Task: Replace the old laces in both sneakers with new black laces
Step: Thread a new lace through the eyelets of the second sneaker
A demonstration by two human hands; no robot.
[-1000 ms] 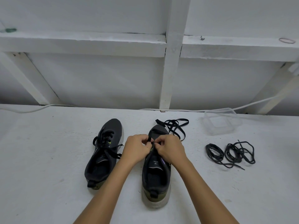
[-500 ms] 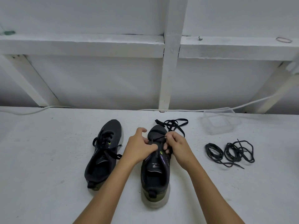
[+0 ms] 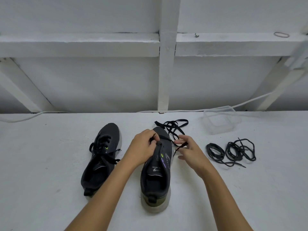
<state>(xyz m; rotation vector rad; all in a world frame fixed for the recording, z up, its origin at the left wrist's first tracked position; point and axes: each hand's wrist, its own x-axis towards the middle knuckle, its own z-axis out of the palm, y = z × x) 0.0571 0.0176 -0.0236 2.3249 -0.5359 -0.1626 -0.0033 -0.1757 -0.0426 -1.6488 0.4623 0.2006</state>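
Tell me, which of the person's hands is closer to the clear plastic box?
Right. The right hand is beside the right sneaker, below and left of the clear plastic box. The left hand is on that sneaker, farther left.

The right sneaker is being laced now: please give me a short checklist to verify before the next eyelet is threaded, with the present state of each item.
1. Right sneaker stands flat on the table: ok.
2. Left hand pinches one end of the flat black lace at the front eyelets: ok.
3. Right hand pinches the other end, beside the shoe: ok.
4. Both ends equal in length: cannot tell; the slack lies piled beyond the toe.
5. Slack free of knots: cannot tell.
6. Left sneaker done: cannot tell; it carries a lace, old or new not visible. Two coiled round laces lie apart at the right.
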